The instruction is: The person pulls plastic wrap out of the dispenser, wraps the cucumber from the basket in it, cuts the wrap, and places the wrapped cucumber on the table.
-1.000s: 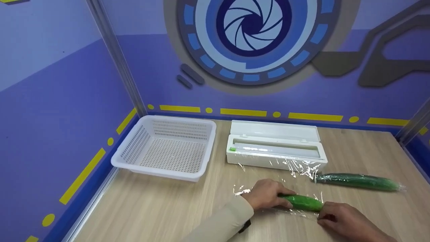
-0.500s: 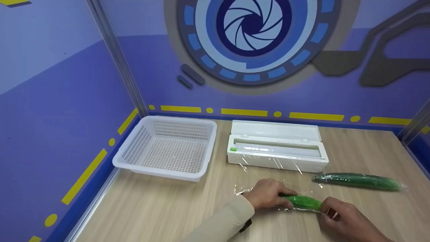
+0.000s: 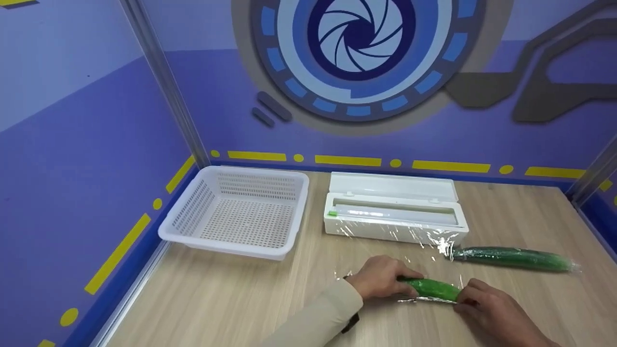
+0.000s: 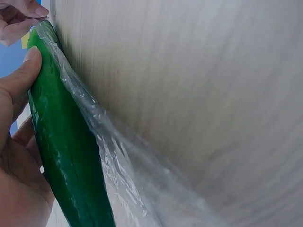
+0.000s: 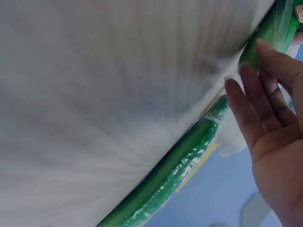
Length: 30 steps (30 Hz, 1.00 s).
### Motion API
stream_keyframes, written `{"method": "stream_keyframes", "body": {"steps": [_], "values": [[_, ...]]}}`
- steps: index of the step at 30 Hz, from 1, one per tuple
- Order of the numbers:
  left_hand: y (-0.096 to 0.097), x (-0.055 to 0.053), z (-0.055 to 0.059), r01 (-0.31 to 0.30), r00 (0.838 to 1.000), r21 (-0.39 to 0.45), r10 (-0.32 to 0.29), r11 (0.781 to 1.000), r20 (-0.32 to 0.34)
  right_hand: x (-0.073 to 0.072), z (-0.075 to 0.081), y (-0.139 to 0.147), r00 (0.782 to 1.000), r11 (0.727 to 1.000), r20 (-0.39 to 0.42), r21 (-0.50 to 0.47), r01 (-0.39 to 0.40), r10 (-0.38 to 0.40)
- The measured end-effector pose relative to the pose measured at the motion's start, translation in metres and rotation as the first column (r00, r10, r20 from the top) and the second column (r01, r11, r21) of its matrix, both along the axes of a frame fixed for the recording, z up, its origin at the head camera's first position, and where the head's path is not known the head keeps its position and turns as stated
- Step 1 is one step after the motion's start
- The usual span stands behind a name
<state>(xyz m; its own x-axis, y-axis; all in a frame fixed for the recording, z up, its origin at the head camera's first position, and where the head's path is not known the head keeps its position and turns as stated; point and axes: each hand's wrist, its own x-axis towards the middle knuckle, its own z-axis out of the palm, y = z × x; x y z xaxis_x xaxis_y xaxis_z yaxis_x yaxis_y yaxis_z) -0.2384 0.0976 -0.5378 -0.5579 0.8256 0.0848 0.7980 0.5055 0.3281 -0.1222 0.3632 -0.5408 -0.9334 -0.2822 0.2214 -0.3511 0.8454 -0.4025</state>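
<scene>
A green cucumber lies on the table under my left hand, whose thumb and fingers grip it from both sides. At its right end, my right hand pinches clear cling film against the tip. In the left wrist view the cling film runs along the cucumber's side and spreads loosely over the table. The right wrist view has my right thumb on the film-covered end, with the other fingers partly extended. A second cucumber, wrapped in film, lies behind my right hand.
A white cling film box with its lid raised stands behind the hands, and film trails from its front edge. To the left is a white perforated basket. Printed wall panels border the table at the back and left.
My right hand's fingers have shifted at the cucumber's end, and the film in front of the cucumber is drawn closer to it. My left hand stays in place.
</scene>
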Motion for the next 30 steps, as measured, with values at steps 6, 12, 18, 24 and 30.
{"method": "stream_keyframes", "body": {"steps": [6, 12, 18, 24, 30], "values": [[0.000, 0.001, 0.003, -0.006, 1.000, -0.008, 0.006, 1.000, 0.019, 0.002, 0.001, 0.006, 0.997, 0.999, 0.078, -0.039, -0.008, 0.011], [0.000, 0.002, 0.004, -0.008, 1.000, 0.008, 0.008, 1.000, 0.018, 0.005, 0.003, 0.020, 0.984, 0.996, 0.176, -0.082, -0.023, 0.037], [0.000, 0.002, 0.004, 0.003, 1.000, 0.016, -0.004, 1.000, 0.023, 0.002, 0.005, 0.034, 0.979, 0.995, 0.204, -0.093, 0.029, -0.009], [-0.001, 0.001, 0.005, 0.002, 1.000, 0.001, -0.002, 1.000, 0.027, -0.003, 0.003, 0.039, 0.994, 0.989, 0.069, -0.115, 0.090, -0.083], [0.000, 0.001, 0.004, 0.016, 1.000, -0.014, -0.016, 1.000, 0.000, -0.022, -0.010, 0.035, 0.978, 0.992, -0.209, -0.129, -0.015, -0.012]]}}
